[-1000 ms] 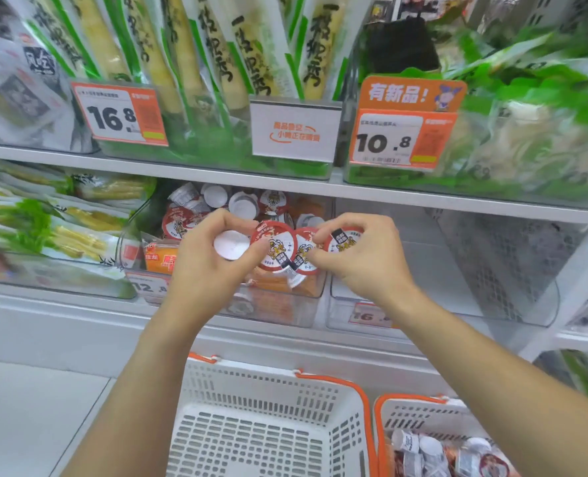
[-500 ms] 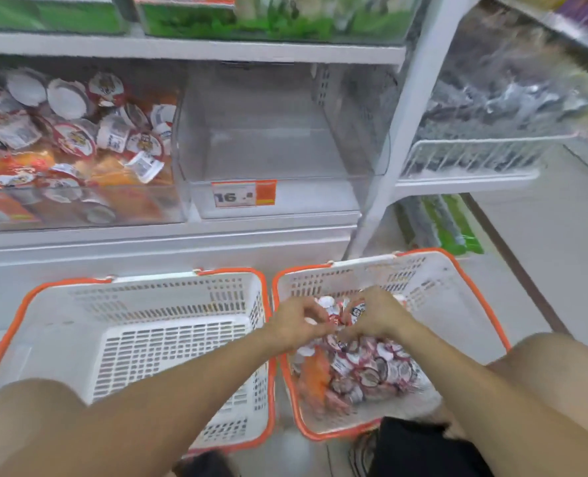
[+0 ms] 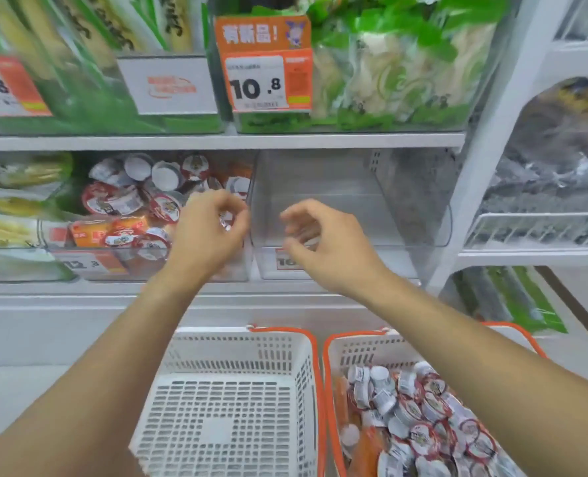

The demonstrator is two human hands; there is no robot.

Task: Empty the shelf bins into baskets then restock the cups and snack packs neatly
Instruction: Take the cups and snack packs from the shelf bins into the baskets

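A clear shelf bin (image 3: 89, 270) holds several red-and-white lidded cups (image 3: 113, 201) and orange snack packs (image 3: 93, 232). My left hand (image 3: 210, 235) reaches into this bin's right end, fingers curled round a small cup (image 3: 225, 222). My right hand (image 3: 320, 246) hovers in front of the bare clear bin (image 3: 347, 187) beside it, fingers loosely curled and holding nothing. Below stand two white baskets with orange rims. The left basket (image 3: 279, 356) has nothing in it. The right basket (image 3: 327, 373) is heaped with cups (image 3: 423, 418) and orange packs (image 3: 368, 449).
The shelf above carries bins of green-and-yellow snack packs (image 3: 389, 70) with price tags (image 3: 261, 80). More yellow-green packs (image 3: 6, 208) fill the bin at far left. A white upright (image 3: 485, 160) separates a right-hand unit with dark packs and a wire rack (image 3: 540, 228).
Both hands carried cups from the shelf bin down into the right basket, then rose back to the shelf. The right hand is now empty; the left is back among the cups.
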